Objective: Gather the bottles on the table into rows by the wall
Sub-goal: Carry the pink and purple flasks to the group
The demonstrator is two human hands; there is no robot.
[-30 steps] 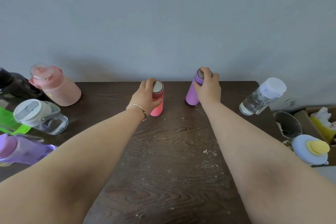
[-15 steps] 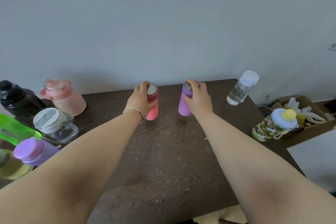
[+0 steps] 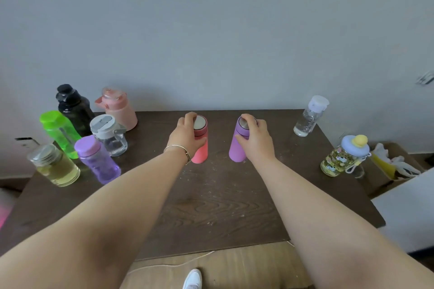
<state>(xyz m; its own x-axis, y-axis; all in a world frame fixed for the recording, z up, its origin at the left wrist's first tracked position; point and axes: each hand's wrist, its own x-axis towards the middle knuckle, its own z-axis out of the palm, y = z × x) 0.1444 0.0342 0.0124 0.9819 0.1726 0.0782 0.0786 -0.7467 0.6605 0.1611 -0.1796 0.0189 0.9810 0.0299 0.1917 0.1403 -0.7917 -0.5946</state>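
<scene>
My left hand [image 3: 186, 135] grips a coral-red slim bottle [image 3: 201, 151] standing upright on the dark wooden table [image 3: 211, 206]. My right hand [image 3: 256, 139] grips a purple slim bottle [image 3: 237, 149] beside it. Both bottles stand mid-table, a little in front of the wall. At the left a cluster holds a black bottle [image 3: 75, 108], a pink jug [image 3: 118, 108], a green bottle [image 3: 60, 132], a clear jug with a grey lid [image 3: 109, 136], a lilac bottle [image 3: 96, 159] and a yellowish jar [image 3: 55, 166]. At the right stand a clear white-capped bottle [image 3: 310, 116] and a patterned bottle with a duck lid [image 3: 344, 156].
The grey wall [image 3: 211, 42] runs along the table's far edge. A cardboard box [image 3: 394, 164] with white and yellow items sits beyond the right edge. Below the near edge are floorboards, a white cord [image 3: 173, 265] and a white shoe [image 3: 193, 279].
The view has pulled back and tilted down, showing more bottles at both sides. Both hands keep hold of their bottles, which now sit a little farther from the wall.
</scene>
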